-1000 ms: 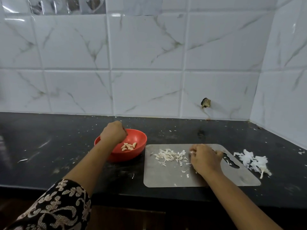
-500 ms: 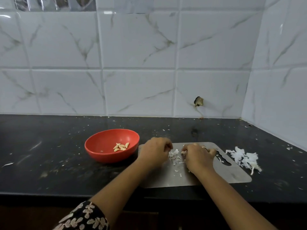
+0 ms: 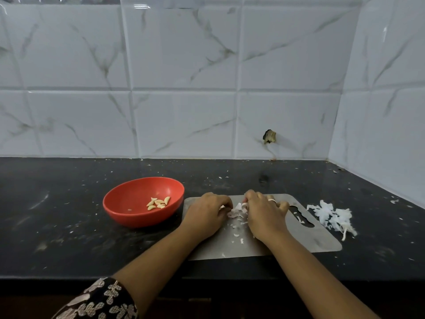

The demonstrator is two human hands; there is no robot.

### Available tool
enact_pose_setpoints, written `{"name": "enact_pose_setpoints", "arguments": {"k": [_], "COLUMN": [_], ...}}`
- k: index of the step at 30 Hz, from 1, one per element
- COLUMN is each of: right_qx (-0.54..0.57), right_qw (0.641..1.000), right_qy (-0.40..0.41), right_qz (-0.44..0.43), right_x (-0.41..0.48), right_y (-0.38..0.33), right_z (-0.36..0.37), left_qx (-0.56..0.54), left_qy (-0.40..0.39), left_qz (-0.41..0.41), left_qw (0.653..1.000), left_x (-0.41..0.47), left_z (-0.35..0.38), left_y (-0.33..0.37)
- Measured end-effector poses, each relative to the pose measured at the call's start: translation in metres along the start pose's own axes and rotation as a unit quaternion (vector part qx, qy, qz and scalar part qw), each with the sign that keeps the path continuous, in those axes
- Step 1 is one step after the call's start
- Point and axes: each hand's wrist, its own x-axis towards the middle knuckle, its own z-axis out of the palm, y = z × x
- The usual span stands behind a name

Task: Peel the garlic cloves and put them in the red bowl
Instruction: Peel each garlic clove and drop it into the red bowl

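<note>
Garlic cloves: peeled, pale yellow, a small cluster on the floor of the red bowl, right of its middle. No unpeeled clove in plain sight.

Counter: dark, flecked with bits of skin, bearing everything below. Tiled wall behind and to the right.

Cutting board: grey, flat on the counter, right of the bowl, handle slot at its right end. Judged a work surface meant to keep the waste in one place.

Red bowl: upright, just left of the board's far left corner. Likely placed within short reach for dropping in each finished clove.

Left hand: knuckles up over the board's left part, fingers curled toward the right, tips tucked under. Whether pinching a clove, a skin or nothing, impossible to tell.

Right hand: knuckles up, a ring on one finger, fingers curled down and leftward, close to the other hand. Contents hidden, grip impossible to tell.

Pile of skins: white, papery, on the counter off the board's right end, well apart from the bowl. Probably kept there so waste stays clear of clean cloves.

Heap of scraps: small, pale, on the board between the two hands, with loose flakes nearer.

Step in hand, by judgement: stripping another clove, drop into the bowl not yet made.
</note>
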Motion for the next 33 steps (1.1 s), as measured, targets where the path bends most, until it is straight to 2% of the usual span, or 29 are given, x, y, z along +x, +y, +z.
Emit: {"name": "enact_pose_setpoints", "arguments": {"k": [5,6,9,13,19,22,33], "right_qx": [0.153,0.218,0.426,0.534,0.621,0.642,0.656], "right_qw": [0.987,0.975,0.904,0.845,0.782,0.763,0.745], "right_qy": [0.042,0.043,0.032,-0.018,-0.058,-0.067,-0.111], "right_qz": [-0.015,-0.016,-0.029,-0.029,0.012,0.022,0.044], "right_x": [0.003,0.004,0.003,-0.002,0.000,0.000,-0.001], "right_y": [0.001,0.002,0.000,-0.005,-0.007,-0.007,-0.004], "right_z": [0.003,0.003,0.000,-0.005,-0.005,-0.004,-0.004], "left_qx": [-0.010,-0.028,-0.125,-0.274,-0.362,-0.381,-0.341], "left_qy": [0.061,0.074,0.120,0.186,0.165,0.159,0.063], "left_qz": [0.053,0.058,0.041,-0.018,-0.054,-0.070,-0.032], "left_qw": [0.997,0.995,0.984,0.943,0.916,0.908,0.937], "left_x": [-0.001,-0.002,-0.003,-0.004,-0.004,-0.005,-0.004], "left_z": [-0.003,-0.003,-0.002,-0.004,-0.006,-0.005,-0.003], "left_y": [0.001,0.000,-0.003,-0.005,0.000,-0.001,-0.006]}}
